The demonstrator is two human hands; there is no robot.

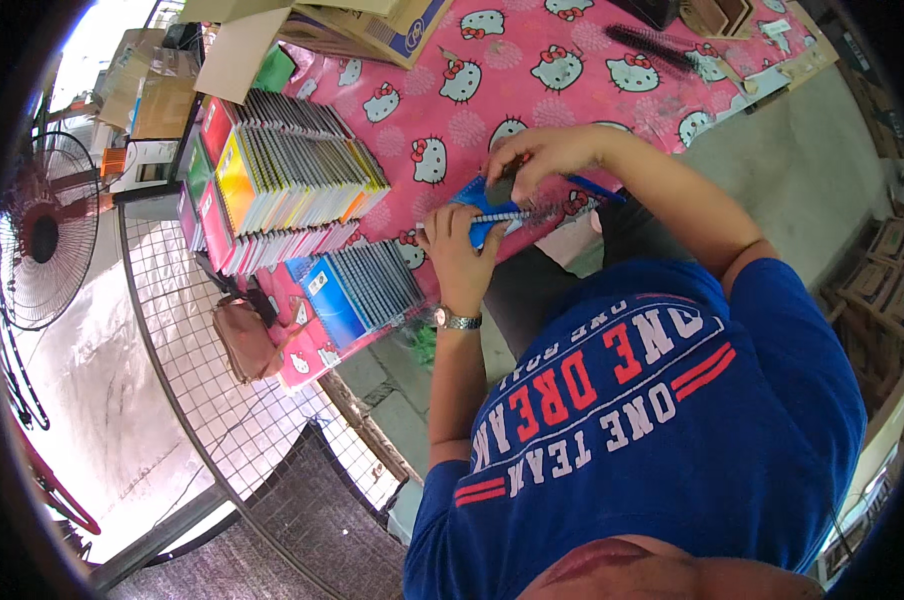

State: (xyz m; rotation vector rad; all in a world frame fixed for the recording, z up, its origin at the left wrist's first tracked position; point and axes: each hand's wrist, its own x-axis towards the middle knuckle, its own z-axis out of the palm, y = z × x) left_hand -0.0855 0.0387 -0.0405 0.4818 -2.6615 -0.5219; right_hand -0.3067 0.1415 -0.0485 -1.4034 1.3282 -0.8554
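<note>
so, head view: the left hand (pixel 459 250) was wrapped around the near end of a blue spiral notebook (pixel 499 205), fingers curled shut on its cover, a metal wristwatch (pixel 458 320) showing on that wrist. the right hand (pixel 547 150) came down on the far edge of the same notebook, fingertips pinched together on a small dark piece at the wire binding. the notebook sat at the near edge of the pink cartoon-cat tablecloth (pixel 532 90), just over the person's lap. to the left, a big stack of colourful notebooks (pixel 282 185) stood fanned out, and a lower pile of blue notebooks (pixel 362 290) lay nearer. a black comb binding strip (pixel 652 45) rested far right on the cloth. cardboard boxes (pixel 372 30) crowded the far side, a fan (pixel 47 235) stood far left beside a wire grid panel (pixel 222 390).
</note>
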